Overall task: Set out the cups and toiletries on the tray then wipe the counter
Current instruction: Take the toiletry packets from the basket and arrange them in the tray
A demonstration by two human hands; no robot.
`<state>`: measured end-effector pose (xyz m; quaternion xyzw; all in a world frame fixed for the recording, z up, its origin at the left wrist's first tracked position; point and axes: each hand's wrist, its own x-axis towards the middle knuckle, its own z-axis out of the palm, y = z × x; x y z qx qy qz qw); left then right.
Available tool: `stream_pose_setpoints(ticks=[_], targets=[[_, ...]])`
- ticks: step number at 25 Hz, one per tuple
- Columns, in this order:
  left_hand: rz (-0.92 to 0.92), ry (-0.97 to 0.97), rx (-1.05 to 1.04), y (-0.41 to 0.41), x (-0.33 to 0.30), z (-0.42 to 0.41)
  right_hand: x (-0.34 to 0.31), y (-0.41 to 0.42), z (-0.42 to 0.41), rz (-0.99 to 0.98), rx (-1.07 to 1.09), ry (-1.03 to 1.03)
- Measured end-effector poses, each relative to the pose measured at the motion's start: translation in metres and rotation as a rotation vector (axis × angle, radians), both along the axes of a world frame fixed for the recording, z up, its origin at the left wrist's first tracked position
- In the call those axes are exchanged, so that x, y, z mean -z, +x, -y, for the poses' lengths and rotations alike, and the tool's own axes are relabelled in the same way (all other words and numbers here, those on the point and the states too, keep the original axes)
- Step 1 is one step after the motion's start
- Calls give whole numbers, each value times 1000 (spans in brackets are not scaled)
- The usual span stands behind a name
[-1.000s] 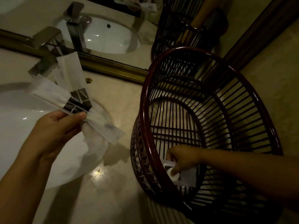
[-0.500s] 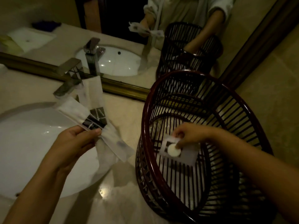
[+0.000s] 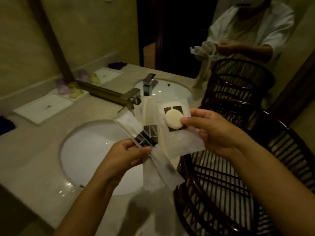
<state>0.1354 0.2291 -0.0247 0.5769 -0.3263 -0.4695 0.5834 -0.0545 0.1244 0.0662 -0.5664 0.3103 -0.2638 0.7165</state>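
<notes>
My left hand point(image 3: 126, 157) pinches two long white toiletry sachets point(image 3: 136, 132) crossed over each other above the sink point(image 3: 88, 150). Beside them, my right hand point(image 3: 211, 132) holds a clear packet with a round white soap point(image 3: 173, 119) inside, its edge overlapping the sachets. A white tray point(image 3: 42, 108) lies flat on the counter at the far left. Behind it, a purple cup point(image 3: 62, 86) and a yellow cup point(image 3: 74, 90) stand on a smaller white tray by the mirror.
A dark red slatted basket point(image 3: 238, 184) lies tilted on the counter at the right. The tap point(image 3: 131, 97) stands behind the sink. A dark blue cloth point(image 3: 6, 125) sits at the left edge. The mirror shows a person's reflection.
My right hand has lifted the soap packet out of the basket and brought it left to the sachets in my left hand. The view has tilted up, showing the trays and cups.
</notes>
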Motion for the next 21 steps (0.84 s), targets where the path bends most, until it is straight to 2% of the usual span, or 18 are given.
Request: stream_pose_setpoints(ticks=[4,7,10,13,21], targets=[[46,19,-33,11,-4,-37,19,48,-31,-55,19,42],[30,-25,-42,27,-7,-66,33,79,-53,-139,75,-95],[-82,-38,-80,52,-3,-95,50,113,-81,-163,122,-173],[-154,2,-93,87,8,-130,74,160,-120,-173,144,-204],[-83,136,-273,227,43,-236,123,312,-234,-93,83,-120]])
